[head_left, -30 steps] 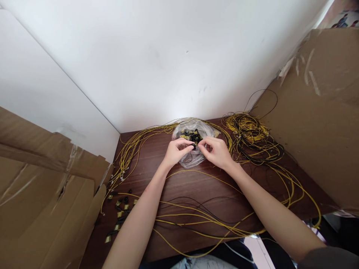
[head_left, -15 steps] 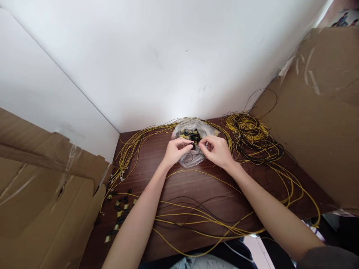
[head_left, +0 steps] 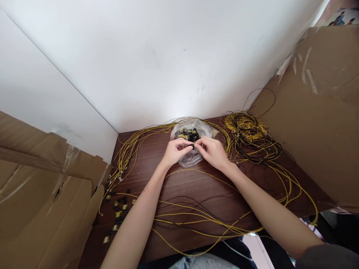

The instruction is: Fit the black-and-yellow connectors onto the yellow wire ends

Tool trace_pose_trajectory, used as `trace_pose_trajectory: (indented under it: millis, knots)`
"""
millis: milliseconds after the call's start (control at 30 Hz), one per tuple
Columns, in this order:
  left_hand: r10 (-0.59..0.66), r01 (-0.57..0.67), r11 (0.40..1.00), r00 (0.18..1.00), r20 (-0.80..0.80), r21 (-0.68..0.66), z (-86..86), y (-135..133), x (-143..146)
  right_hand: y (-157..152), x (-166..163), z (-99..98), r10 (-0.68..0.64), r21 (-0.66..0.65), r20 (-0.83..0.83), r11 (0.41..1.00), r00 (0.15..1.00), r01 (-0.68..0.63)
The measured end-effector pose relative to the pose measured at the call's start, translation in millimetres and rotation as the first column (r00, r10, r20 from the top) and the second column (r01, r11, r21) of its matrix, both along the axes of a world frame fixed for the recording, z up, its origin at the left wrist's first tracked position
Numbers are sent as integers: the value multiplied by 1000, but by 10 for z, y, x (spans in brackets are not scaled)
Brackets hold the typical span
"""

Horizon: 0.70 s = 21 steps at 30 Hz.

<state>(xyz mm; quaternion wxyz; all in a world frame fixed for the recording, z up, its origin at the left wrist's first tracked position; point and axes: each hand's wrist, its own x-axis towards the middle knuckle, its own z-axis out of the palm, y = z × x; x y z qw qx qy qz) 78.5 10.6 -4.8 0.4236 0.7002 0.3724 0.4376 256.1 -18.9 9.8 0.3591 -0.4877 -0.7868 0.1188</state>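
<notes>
Brown cardboard (head_left: pixel 28 213) along the left, creased, clear tape on it; white panel (head_left: pixel 42 82) behind. On the brown table (head_left: pixel 151 160), near left: scatter of black parts with yellow tabs (head_left: pixel 118 215), any marking too small to read. Farther back, bundle of yellow cables (head_left: pixel 123 158), pale ends toward near left, the run arcing along the foot of the white wall (head_left: pixel 179 67) to behind the bag.

Middle: left hand (head_left: pixel 176 152) pinches a small black part (head_left: pixel 193 146) between thumb and forefinger. Part sits between the two hands, over the near side of a clear plastic bag (head_left: pixel 192 161). Bag is open, black and yellow pieces (head_left: pixel 192 134) inside; can't make out single shapes. Right hand (head_left: pixel 211 151) has thumb and forefinger pinched on the part's right side. Near side: loose yellow and black cables (head_left: pixel 209 215) pass under both forearms.

Right: tangled coil of yellow and black cable (head_left: pixel 246 129) in the far corner, strands running toward the near edge. Second cardboard sheet (head_left: pixel 316 130) beside it, tape strips on its face. Far right, printed picture (head_left: pixel 343 18) with small figures; any lettering too small to read.
</notes>
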Motion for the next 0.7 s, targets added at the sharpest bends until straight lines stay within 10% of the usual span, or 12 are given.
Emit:
trace_pose_trajectory:
  millis: [700]
  knots:
    - [23, -21, 1000, 997, 72, -20, -35, 17, 3, 0, -6, 11, -45, 21, -19, 999, 999, 45]
